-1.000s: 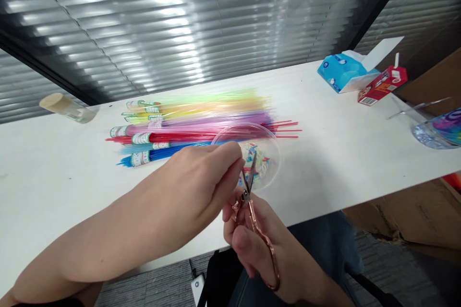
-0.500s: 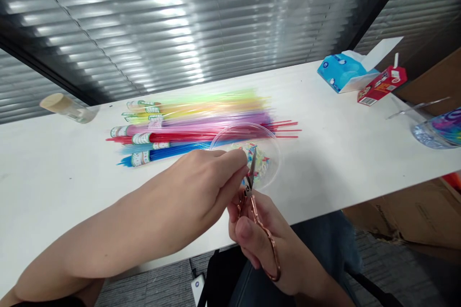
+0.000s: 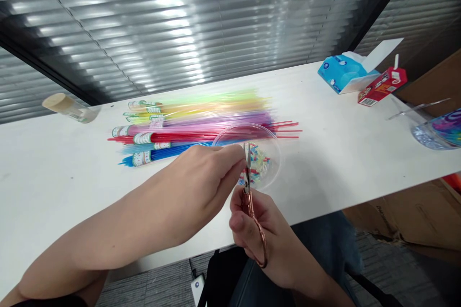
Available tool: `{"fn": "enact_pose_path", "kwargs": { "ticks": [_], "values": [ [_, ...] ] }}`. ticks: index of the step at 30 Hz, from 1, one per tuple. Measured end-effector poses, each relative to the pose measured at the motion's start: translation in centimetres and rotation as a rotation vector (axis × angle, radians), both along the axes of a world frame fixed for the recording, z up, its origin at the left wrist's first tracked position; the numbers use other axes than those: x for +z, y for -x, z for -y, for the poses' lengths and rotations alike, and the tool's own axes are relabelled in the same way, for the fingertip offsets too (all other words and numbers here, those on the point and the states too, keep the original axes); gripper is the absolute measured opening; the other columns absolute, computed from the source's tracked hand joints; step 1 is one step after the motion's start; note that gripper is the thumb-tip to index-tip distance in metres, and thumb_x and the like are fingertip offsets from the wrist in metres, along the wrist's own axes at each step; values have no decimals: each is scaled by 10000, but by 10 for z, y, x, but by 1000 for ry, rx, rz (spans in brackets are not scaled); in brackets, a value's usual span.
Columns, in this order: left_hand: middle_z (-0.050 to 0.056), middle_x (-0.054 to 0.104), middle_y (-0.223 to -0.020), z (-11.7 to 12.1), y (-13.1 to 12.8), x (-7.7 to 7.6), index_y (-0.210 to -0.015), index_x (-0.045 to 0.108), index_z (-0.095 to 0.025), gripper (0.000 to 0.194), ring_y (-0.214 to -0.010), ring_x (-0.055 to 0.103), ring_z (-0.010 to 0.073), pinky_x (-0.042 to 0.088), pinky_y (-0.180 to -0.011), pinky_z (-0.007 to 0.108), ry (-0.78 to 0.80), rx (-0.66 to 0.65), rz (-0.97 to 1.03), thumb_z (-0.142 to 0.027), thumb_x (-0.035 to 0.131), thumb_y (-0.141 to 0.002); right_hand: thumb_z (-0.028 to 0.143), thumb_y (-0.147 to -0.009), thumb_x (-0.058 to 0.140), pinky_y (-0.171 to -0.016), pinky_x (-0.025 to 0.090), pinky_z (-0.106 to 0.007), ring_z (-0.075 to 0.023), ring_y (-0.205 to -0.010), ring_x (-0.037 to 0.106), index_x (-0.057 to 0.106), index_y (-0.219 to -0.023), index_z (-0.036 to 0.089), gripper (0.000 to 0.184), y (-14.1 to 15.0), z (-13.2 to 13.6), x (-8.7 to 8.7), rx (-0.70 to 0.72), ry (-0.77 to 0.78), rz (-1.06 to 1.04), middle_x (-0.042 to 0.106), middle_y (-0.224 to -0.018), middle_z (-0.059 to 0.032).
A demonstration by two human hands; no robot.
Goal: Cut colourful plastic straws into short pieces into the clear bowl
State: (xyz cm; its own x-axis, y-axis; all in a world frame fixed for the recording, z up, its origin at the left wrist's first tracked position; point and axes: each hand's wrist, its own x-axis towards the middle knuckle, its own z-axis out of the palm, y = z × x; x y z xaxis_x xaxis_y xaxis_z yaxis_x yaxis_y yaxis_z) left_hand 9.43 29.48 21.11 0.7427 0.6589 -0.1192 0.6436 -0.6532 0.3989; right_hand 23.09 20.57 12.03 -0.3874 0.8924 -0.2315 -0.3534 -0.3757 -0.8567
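My right hand [image 3: 262, 237] grips rose-gold scissors [image 3: 252, 201], blades closed and pointing up over a clear plastic dish [image 3: 266, 136] that holds several short coloured straw pieces [image 3: 257, 163]. My left hand [image 3: 201, 182] is pinched at the blades' left side; whatever it pinches is too small to name. Behind the dish lie bundles of thin coloured straws [image 3: 194, 122] in green, orange, pink, red and blue.
On the white table [image 3: 342, 153] stand a blue tissue box [image 3: 342, 73] and a red drink carton [image 3: 382, 86] at the back right, a plastic bottle [image 3: 441, 129] at the right edge, a capped bottle [image 3: 66, 107] at the left. Cardboard boxes [image 3: 406, 216] sit below.
The scissors' blades have gone from apart to closed and turned more upright. My right hand has shifted slightly up toward the dish; my left hand stays pinched.
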Motion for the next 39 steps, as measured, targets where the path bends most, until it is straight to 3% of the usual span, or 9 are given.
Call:
{"fn": "enact_pose_path", "kwargs": {
  "ticks": [7,12,17,22,26,39],
  "values": [
    [-29,496,-619,-4,3,-7,-734,465,-198,325,-511,396,100,263,-474,256,9,14,9,-315,326,-1003,556,-883,624,-364,188,-160,-21,-398,246,438,-798,194,416,6,-1,-2,-68,52,-14,378,-540,96],
    [-11,560,-691,-5,8,-6,-806,545,-209,292,-574,473,121,347,-519,246,82,-17,30,-330,353,-991,557,-931,544,-303,204,-119,-10,-326,248,450,-871,203,371,3,-4,4,-234,82,-48,379,-504,121],
    [-3,618,-776,-2,7,-5,-880,597,-231,269,-656,551,139,425,-593,242,178,-55,57,-347,378,-985,488,-961,531,-295,238,-91,-6,-307,289,458,-943,212,286,-1,-6,4,-277,44,-29,401,-500,129],
    [3,631,-792,-2,11,-2,-911,625,-246,272,-705,584,158,459,-630,251,158,-8,94,-367,391,-982,473,-962,536,-303,238,-72,-5,-323,283,463,-963,223,261,-2,-5,1,-313,2,-4,363,-497,134],
    [0,626,-777,-2,14,1,-921,641,-266,256,-715,588,165,465,-635,254,143,38,153,-384,420,-972,454,-968,535,-306,248,-70,-6,-324,298,464,-960,225,239,-6,-6,0,-360,-29,37,377,-503,130],
    [-6,629,-795,-5,6,-1,-889,603,-233,258,-653,549,125,406,-551,231,157,-31,103,-336,389,-990,471,-956,544,-321,236,-121,-30,-352,301,505,-939,222,253,-10,-8,-2,-398,-114,180,357,-517,113]
  ]
}}
